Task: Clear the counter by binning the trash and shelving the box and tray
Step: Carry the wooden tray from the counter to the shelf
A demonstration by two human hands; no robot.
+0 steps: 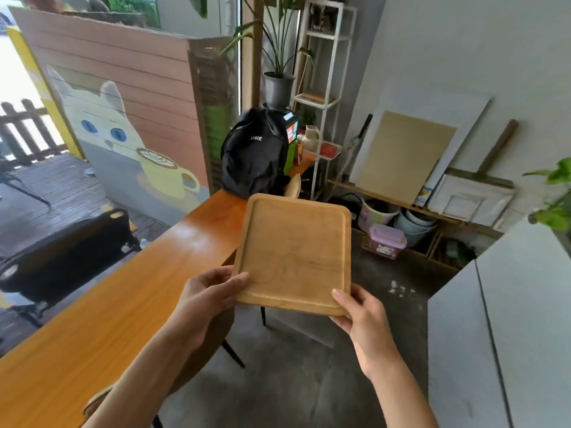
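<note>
Two hands are closed on the near edge of the wooden tray [295, 251], which is held in the air above the floor, just beside the long counter [102, 304] and clear of its surface. The left hand [207, 299] is clamped on the tray's near left corner, thumb laid on the top face and the other fingers curled underneath; the right hand [360, 313] is pinched on the near right corner in the same way. No trash and no box can be seen on the visible stretch of the counter, so the binning and the box are judged to be finished or out of view, and the tray is judged to be the piece in hand, lifted but not yet shelved. A black backpack [255, 156] is left on the counter's far end, and whether it counts as part of the clearing cannot be told. A white open-frame shelf unit [324, 66] is seen ahead past the backpack, and a low wooden rack [411, 205] loaded with tubs and boards is seen along the wall; which of them is meant for the tray cannot be told. The tray is pale, matt wood, a flat rectangle with rounded corners and a shallow raised rim around a smooth recessed field. The counter is a glossier, more orange wood with a streaked grain and a bright sheen.
</note>
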